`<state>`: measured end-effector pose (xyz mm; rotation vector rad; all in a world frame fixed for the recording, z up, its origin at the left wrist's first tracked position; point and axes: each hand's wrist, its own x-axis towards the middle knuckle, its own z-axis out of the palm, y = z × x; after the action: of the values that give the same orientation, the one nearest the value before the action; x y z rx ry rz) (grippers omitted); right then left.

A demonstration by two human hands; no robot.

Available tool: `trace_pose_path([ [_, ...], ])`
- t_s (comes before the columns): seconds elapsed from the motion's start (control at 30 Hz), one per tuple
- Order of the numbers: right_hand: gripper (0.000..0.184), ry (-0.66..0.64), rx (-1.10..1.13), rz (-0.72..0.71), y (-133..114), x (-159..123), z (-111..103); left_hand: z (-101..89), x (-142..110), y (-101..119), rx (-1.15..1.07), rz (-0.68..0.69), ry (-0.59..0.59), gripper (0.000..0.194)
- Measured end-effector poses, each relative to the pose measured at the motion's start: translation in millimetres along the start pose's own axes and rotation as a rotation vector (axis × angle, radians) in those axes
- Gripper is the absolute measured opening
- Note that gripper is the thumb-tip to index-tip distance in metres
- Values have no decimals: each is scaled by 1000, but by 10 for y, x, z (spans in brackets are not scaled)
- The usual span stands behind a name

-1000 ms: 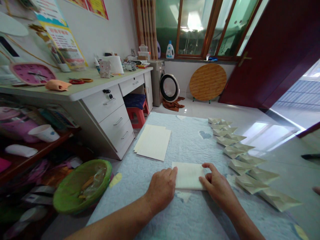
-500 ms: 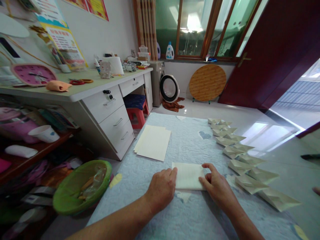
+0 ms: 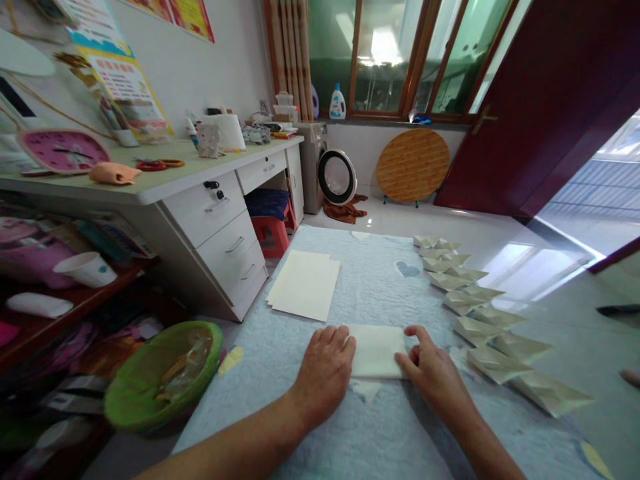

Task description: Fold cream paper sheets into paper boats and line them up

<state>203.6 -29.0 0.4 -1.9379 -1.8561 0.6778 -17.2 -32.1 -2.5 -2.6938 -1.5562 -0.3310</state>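
Left hand (image 3: 325, 377) lay flat and unclenched, fingertips on the left edge of a paper sheet (image 3: 376, 351) at the near end of the quilt (image 3: 380, 433). Right hand (image 3: 433, 380) curved against the sheet's right edge; any pinch could not be told. Paper stack (image 3: 304, 285) lay farther left; paper boats (image 3: 475, 328) lined the right.

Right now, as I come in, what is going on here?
A person is working on a folded cream paper on a pale blue quilt. Their left hand presses its left edge, and their right hand touches its right edge. A stack of cream paper sheets lies ahead, and a row of folded paper boats runs along the right.
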Motion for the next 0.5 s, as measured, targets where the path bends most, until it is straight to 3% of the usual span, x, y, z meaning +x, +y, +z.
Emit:
trace_pose_path([
  [0.07, 31, 13, -19, -6, -3, -10, 8, 9, 7, 6, -32, 73, 48, 21],
  [0.17, 27, 20, -34, -18, -15, -24, 12, 9, 27, 13, -96, 163, 8, 17],
  [0.4, 19, 10, -153, -19, -25, -43, -9, -2, 16, 3, -120, 220, -10, 16],
  [0.5, 14, 87, -234, -151, -53, -51, -39, 11, -19, 4, -113, 234, 8, 18],
])
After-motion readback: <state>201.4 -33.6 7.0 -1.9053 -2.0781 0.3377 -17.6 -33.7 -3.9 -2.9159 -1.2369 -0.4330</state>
